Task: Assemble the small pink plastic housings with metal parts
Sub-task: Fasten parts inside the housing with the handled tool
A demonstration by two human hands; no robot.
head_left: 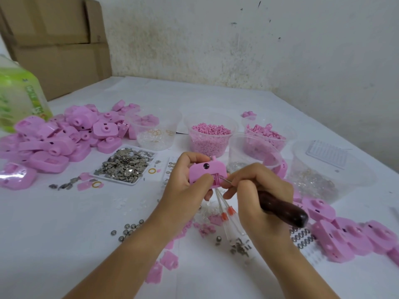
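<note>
gripping pink housing (207, 175) in left hand (187, 184), right hand (257, 190) apparently pressing tool (280, 207) tip against it

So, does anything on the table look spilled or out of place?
Yes, slightly. A few metal pieces lie on the table left of their tray, not in it, and round cells sit loose near the left forearm. The housing in the left hand and the tool in the right hand look fine.

The single camera sits on the person's head, looking forward and steeply down across the white-covered worktop (90, 223) toward the stained white wall (259, 50). It is close, with both forearms entering from the bottom edge.
</note>
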